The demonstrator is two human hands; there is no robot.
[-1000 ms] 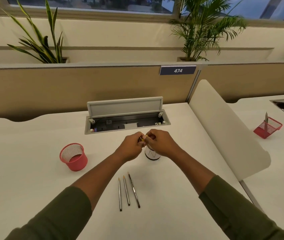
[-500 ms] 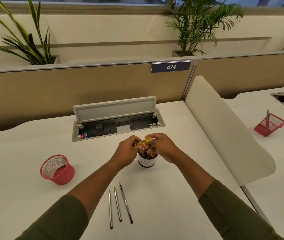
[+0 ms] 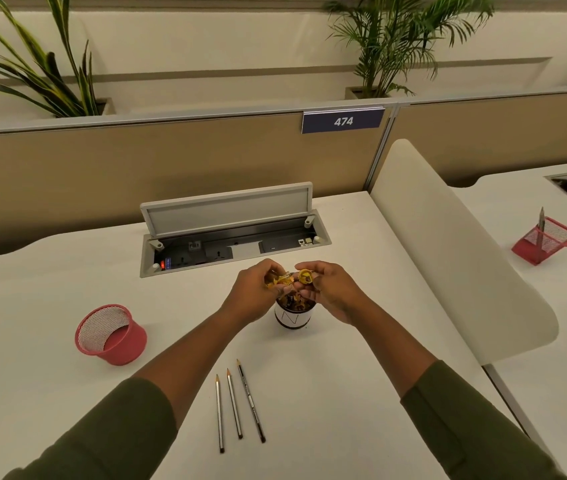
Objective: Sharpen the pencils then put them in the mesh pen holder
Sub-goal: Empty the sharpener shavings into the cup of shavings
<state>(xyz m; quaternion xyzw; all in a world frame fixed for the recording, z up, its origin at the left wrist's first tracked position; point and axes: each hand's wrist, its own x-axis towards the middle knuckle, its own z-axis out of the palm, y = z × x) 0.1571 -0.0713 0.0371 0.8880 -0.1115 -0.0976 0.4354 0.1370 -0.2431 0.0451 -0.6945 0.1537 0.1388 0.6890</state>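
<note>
Our left hand (image 3: 257, 292) pinched the yellow sharpener body (image 3: 280, 280), our right hand (image 3: 330, 289) its cap (image 3: 306, 276), above the shavings cup (image 3: 292, 317). Three pencils (image 3: 237, 405) lay nearer us; the red mesh pen holder (image 3: 110, 336) stood left. A tilt risked spilling shavings.

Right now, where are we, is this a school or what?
Probably an open-plan office. The white desk backs onto a tan partition bearing a seat number sign, 474, and a flip-up power socket box is sunk into the desktop.
</note>
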